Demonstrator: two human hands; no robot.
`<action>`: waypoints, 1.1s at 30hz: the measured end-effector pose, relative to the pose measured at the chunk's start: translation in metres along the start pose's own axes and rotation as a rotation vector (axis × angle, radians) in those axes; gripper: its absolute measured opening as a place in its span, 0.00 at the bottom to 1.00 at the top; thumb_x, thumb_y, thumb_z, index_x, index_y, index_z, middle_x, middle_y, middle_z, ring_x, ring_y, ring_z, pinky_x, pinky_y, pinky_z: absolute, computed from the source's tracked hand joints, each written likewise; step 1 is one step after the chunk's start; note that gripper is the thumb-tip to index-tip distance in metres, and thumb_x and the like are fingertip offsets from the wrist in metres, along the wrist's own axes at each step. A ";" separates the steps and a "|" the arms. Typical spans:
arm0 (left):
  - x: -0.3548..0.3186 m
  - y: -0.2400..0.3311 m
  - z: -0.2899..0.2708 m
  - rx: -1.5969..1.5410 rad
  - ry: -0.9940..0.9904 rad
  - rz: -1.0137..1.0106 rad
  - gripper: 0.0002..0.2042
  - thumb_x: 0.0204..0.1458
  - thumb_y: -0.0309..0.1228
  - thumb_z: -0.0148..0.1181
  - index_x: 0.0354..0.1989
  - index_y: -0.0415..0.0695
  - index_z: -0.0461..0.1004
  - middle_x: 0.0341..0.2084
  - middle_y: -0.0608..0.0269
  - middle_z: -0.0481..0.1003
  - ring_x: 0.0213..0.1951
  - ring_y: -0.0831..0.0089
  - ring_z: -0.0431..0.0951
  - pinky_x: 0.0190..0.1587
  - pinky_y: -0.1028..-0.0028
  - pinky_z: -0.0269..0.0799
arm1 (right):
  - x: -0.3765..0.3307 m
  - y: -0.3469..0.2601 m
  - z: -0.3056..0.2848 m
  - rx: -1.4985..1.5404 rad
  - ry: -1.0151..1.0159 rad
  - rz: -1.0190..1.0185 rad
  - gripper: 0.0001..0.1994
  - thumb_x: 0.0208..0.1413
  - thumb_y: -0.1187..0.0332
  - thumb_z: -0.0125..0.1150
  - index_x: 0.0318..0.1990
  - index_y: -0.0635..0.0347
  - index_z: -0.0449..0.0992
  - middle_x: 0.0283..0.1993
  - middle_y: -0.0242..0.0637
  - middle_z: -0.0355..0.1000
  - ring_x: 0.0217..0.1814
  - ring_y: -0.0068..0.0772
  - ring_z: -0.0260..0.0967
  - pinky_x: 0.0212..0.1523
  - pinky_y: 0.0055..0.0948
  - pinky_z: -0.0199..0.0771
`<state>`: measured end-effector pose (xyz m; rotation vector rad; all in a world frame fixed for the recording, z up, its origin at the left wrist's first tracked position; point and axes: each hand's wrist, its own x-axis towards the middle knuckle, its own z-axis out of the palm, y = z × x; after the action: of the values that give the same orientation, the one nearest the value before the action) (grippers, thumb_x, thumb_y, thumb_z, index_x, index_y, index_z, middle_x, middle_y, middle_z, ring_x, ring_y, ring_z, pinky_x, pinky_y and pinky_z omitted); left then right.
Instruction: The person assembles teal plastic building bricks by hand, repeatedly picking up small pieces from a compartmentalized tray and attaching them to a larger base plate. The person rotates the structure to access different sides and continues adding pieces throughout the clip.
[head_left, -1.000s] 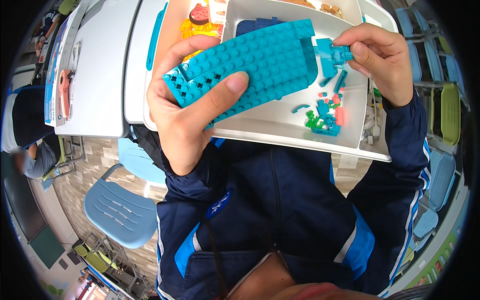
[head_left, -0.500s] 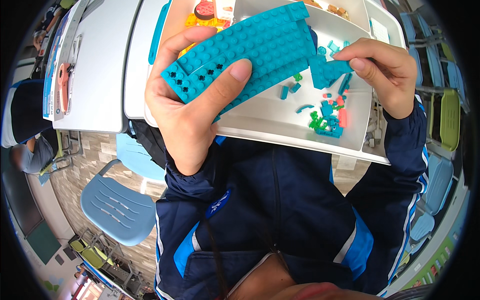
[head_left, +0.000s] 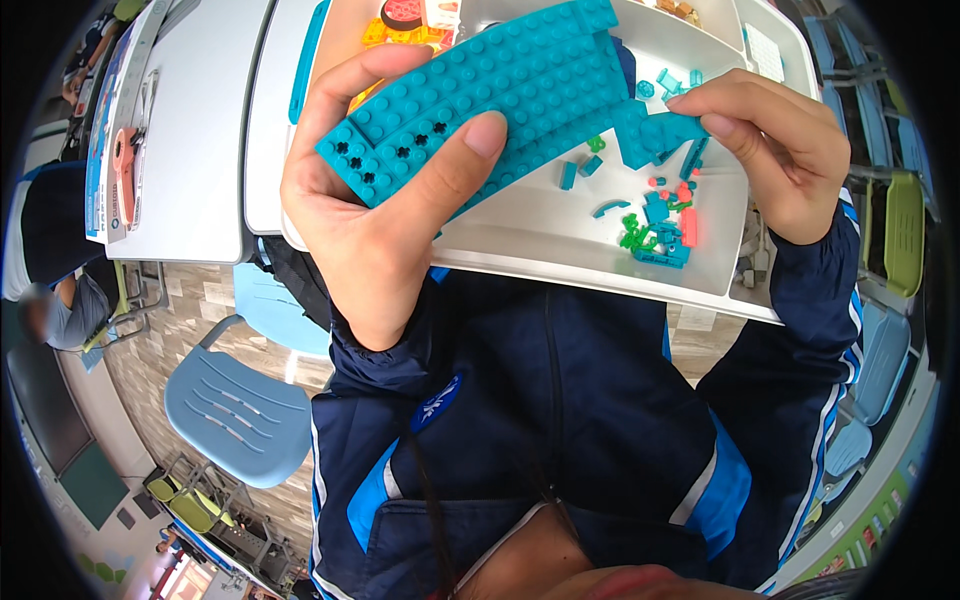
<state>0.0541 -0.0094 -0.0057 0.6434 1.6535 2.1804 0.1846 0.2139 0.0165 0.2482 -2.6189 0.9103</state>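
My left hand [head_left: 372, 232] grips a long teal assembly of studded building bricks [head_left: 520, 95], tilted up toward the right, with the thumb across its studs. Dark cross-shaped holes show near its left end. My right hand [head_left: 782, 150] pinches a smaller teal brick piece [head_left: 640, 135] between thumb and fingertips. This piece meets the assembly's lower right corner; whether the two are joined I cannot tell. Both are held above a white compartment tray [head_left: 570, 283]. Beneath them lie loose teal bricks [head_left: 665, 245], green pieces [head_left: 632, 232] and a coral brick [head_left: 688, 227].
Yellow bricks [head_left: 385, 33] and a red round piece [head_left: 402, 13] fill the tray's left compartment. Brown pieces [head_left: 680, 12] lie at the back. Left of the tray is a white table [head_left: 190, 130] with pink-handled scissors [head_left: 124, 165]. A blue chair [head_left: 238, 415] stands at lower left.
The assembly and my left hand have shifted slightly left. My right hand has moved slightly right and down, still pinching the small piece. The tray appears a little shifted.
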 end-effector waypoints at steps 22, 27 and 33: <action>-0.001 0.000 0.003 0.115 -0.002 0.001 0.23 0.35 0.21 0.67 0.44 0.34 0.69 0.30 0.56 0.74 0.30 0.73 0.75 0.39 0.77 0.70 | 0.002 -0.011 0.006 -0.123 0.027 0.015 0.09 0.49 0.86 0.51 0.36 0.71 0.76 0.30 0.45 0.74 0.31 0.32 0.73 0.31 0.20 0.68; -0.001 0.002 0.005 0.108 -0.001 -0.017 0.22 0.36 0.20 0.66 0.44 0.33 0.69 0.30 0.56 0.75 0.30 0.73 0.75 0.39 0.77 0.71 | 0.002 -0.010 -0.001 -0.089 -0.005 -0.016 0.09 0.48 0.86 0.51 0.35 0.72 0.75 0.30 0.46 0.74 0.31 0.33 0.73 0.32 0.21 0.69; -0.001 -0.002 0.004 0.029 0.014 0.038 0.22 0.36 0.19 0.65 0.44 0.32 0.69 0.31 0.54 0.75 0.30 0.72 0.76 0.39 0.75 0.71 | 0.000 -0.007 -0.008 -0.044 -0.025 -0.020 0.08 0.50 0.85 0.51 0.36 0.73 0.75 0.31 0.46 0.74 0.32 0.33 0.73 0.34 0.22 0.69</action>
<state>0.0573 -0.0061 -0.0068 0.6744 1.6958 2.1959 0.1883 0.2129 0.0264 0.2757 -2.6511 0.8471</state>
